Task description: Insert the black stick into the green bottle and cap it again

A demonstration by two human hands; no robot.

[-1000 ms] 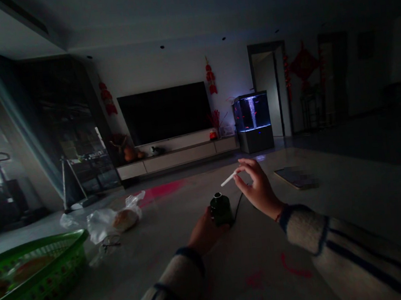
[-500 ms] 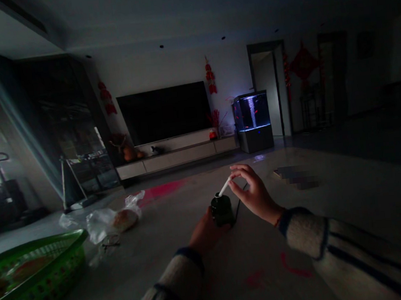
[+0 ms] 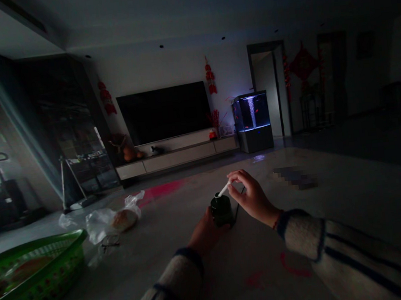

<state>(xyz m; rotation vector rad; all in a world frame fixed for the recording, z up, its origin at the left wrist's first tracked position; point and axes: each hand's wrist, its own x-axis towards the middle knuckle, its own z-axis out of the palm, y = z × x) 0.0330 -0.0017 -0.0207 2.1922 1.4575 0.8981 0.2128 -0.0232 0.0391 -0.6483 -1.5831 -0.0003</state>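
Observation:
A small dark green bottle (image 3: 222,212) stands on the table in front of me. My left hand (image 3: 206,231) is closed round it from the left and below. Out of the bottle's open neck slants a white stick (image 3: 223,189), its lower end inside the mouth. My right hand (image 3: 251,196) pinches the stick's upper end between thumb and fingers. Beside the bottle, partly behind my right hand, runs a thin dark line like a cord (image 3: 238,208). The dim light hides the bottle's finer details and most of my left fingers.
At left sits a green plastic basket (image 3: 57,237) with items inside. Near it lie a clear plastic bag (image 3: 101,223), a round bread-like thing (image 3: 124,220) and glasses (image 3: 110,243). A blurred-out flat object (image 3: 295,178) lies at right. Beyond are a television (image 3: 168,113) and a lit aquarium (image 3: 252,113).
My right hand has moved slightly down and left, and the white stick's visible part is a little shorter and more tilted. My left hand and the bottle have stayed put.

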